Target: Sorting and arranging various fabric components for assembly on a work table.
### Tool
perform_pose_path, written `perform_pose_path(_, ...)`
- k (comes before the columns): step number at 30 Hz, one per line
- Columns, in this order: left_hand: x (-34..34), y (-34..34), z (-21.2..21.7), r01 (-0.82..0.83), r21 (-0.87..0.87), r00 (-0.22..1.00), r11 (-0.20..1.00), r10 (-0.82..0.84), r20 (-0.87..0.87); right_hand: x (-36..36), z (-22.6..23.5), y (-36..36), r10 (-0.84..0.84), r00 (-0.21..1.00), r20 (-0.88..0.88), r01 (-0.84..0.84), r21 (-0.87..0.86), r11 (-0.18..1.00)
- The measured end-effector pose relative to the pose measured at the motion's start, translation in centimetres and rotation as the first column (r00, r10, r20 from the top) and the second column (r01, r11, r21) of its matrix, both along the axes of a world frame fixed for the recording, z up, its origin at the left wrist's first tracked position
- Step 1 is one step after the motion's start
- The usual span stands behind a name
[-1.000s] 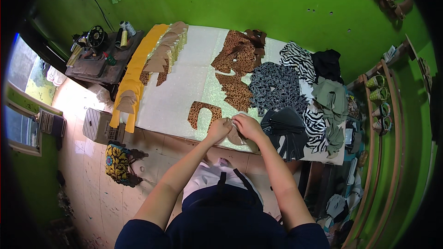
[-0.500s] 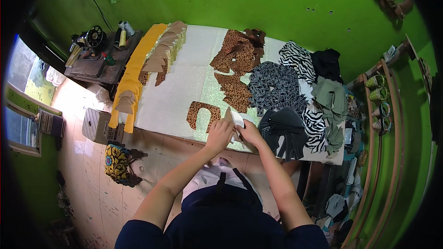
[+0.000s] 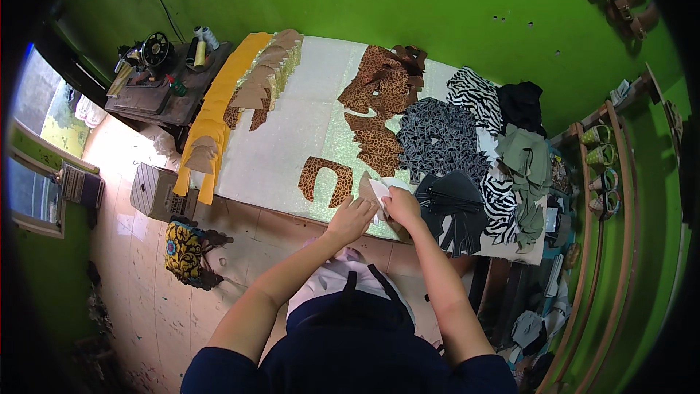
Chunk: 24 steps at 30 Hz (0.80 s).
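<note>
Left hand [image 3: 351, 219] and right hand [image 3: 400, 206] meeting at near edge of table [image 3: 284, 153]; both pinching a small pale cut piece [image 3: 380, 191], fingers closed on it, raised just off the surface, apparently to peel or separate layers; leopard-print piece [image 3: 325, 179] lying flat just left of hands, kept within reach; more leopard pieces [image 3: 379, 98] stacked far centre; zebra fabric [image 3: 474, 95] and black pieces [image 3: 452, 211] sorted by pattern at right; tan pieces [image 3: 264, 76] overlapped in a row far left; cardboard box [image 3: 153, 191] on floor left, contents not visible; shoes [image 3: 599, 135] on rack right.
</note>
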<state>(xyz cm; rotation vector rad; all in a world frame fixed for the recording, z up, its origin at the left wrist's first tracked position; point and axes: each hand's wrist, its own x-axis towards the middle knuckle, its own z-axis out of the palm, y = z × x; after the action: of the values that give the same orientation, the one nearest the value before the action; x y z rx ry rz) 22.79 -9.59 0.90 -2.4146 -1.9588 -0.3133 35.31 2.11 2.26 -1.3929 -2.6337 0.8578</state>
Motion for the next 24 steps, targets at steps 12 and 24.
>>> perform_pose_path(12,0.2,0.1,0.2,0.002,-0.003,0.998,1.0,-0.002,-0.069,0.0,1.1,1.5,0.114,0.986,0.121,-0.114,-0.002,0.993)
perform_pose_path(24,0.1,0.5,0.4,0.029,0.023,0.999,0.999,-0.029,-0.02,-0.1,2.8,3.4,0.118,0.993,-0.015,-0.116,0.092,0.989)
